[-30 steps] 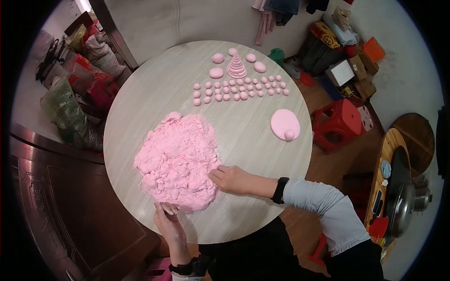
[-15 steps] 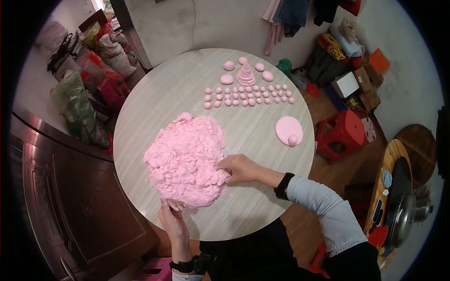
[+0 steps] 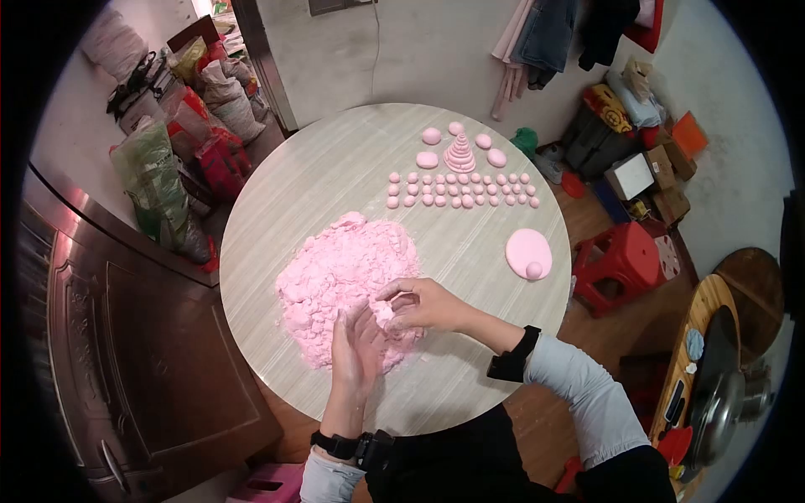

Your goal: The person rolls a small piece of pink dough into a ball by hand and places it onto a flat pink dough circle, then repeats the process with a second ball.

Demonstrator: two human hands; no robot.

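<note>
A big crumbly mound of pink dough (image 3: 335, 264) lies on the round table (image 3: 277, 193). Over its near right part, my right hand (image 3: 423, 303) pinches a small lump of pink dough (image 3: 383, 313) between thumb and fingers. My left hand (image 3: 357, 344) is beside the lump, palm turned up toward it, fingers stretched out and apart. Farther back on the table are rows of small pink balls (image 3: 454, 190), a stepped pink cone (image 3: 459, 154) and several larger pink pieces (image 3: 431, 136) around it. To the right lies a flat pink disc (image 3: 527, 248) with a small ball on it.
A red stool (image 3: 619, 267) stands right of the table. A wooden counter at the far right holds a lidded metal pot (image 3: 719, 404). Filled sacks (image 3: 151, 180) crowd the left wall near a dark wooden door (image 3: 172, 352). Boxes (image 3: 658, 172) are piled at the back right.
My right hand has lifted a lump of dough off the mound. My left hand has moved from the mound's near edge up and right to it. The camera view has shifted slightly.
</note>
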